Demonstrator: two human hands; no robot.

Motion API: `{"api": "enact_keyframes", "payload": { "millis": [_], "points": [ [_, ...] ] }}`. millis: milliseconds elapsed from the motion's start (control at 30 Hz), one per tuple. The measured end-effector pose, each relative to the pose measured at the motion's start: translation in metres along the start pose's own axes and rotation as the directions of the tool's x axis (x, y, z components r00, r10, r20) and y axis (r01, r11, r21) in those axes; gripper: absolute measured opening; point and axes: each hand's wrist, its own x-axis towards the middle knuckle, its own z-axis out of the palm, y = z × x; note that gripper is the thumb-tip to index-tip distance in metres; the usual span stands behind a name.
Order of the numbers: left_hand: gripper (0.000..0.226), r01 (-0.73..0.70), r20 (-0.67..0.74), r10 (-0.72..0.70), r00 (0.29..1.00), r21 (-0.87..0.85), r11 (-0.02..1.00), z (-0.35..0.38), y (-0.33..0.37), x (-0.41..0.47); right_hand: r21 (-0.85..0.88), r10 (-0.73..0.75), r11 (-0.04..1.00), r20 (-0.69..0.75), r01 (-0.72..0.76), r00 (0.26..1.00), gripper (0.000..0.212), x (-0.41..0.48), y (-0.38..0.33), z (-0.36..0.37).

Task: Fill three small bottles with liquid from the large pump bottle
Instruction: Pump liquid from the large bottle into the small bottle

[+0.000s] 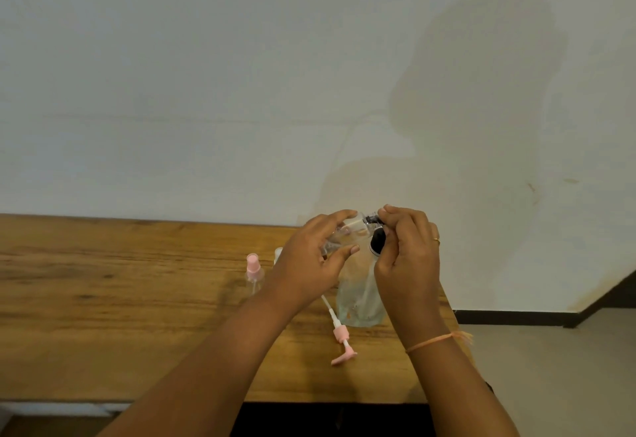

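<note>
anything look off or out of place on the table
The pink pump lies on its side on the table, tube bare, beside the clear pouch, not on any bottle. No spill shows. The left hand holds a small bottle tilted.

- A plain indoor room, perhaps a home; which kind cannot be told.
- Brown wood-grain table (103,299) standing at a bare off-white painted wall (241,75), stained in patches.
- Dark skirting board (516,318) above a pale smooth floor (568,385).
</note>
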Motion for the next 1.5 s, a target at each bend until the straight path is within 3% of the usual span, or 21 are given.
{"api": "enact_keyframes", "payload": {
  "millis": [200, 467, 867, 1167, 1367, 1500],
  "points": [
    [0.046, 0.043, 0.029, -0.042, 0.999, -0.017, 0.999, 0.002, -0.002, -0.005, -0.019, -0.048, 0.999, 0.018, 0.049, 0.999, 0.026, -0.006, 0.006, 0.002],
    [0.047, -0.029, 0.012, 0.029, 1.0, 0.029, 0.999, -0.005, 0.001, -0.001, 0.008, 0.004, 1.0, -0.02, -0.004, 1.0, 0.024, 0.0, -0.001, -0.004],
    [0.046, 0.049, -0.002, -0.049, 0.999, -0.004, 0.999, 0.004, -0.001, -0.002, 0.012, -0.023, 1.0, -0.021, 0.023, 1.0, 0.025, -0.004, 0.007, 0.006],
    [0.046, -0.01, -0.002, 0.01, 1.0, -0.002, 1.0, -0.001, 0.001, 0.002, -0.033, -0.008, 0.999, -0.005, 0.008, 1.0, 0.024, 0.001, 0.004, -0.001],
    [0.047, 0.018, 0.004, -0.018, 1.0, -0.002, 1.0, 0.005, -0.005, -0.002, -0.007, -0.092, 0.996, 0.0, 0.092, 0.996, 0.027, -0.004, 0.013, 0.006],
    [0.048, 0.017, -0.01, -0.017, 1.0, -0.011, 1.0, 0.006, -0.005, -0.002, -0.016, -0.052, 0.999, 0.004, 0.052, 0.999, 0.025, -0.003, 0.008, 0.003]
  ]
}}
